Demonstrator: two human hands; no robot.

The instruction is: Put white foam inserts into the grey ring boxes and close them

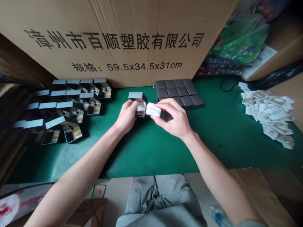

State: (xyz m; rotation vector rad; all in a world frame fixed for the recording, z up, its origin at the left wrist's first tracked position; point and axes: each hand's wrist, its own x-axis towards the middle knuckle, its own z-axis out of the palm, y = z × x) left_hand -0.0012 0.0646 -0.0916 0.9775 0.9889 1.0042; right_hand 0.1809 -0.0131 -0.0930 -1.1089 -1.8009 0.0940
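Observation:
My left hand (126, 116) grips a small black hinged box (138, 95) with its lid raised, thumb reaching over the inside. White material shows within the box beside the thumb. Between the thumb and fingers of my right hand (175, 117) is a small white insert (153, 110) with a line of dark print, held just right of the open box. Behind and beneath my right hand lie closed dark boxes (176, 92) set in tight rows. At the left stand several rows of open black boxes (73, 134), lids up, with yellowish pieces inside.
A heap of white folded inserts (270, 110) lies on the right of the green tabletop (146, 151). A large printed cardboard carton (113, 37) walls off the back. Green plastic bags (241, 37) sit at the back right, and a bottle (219, 216) is below the table.

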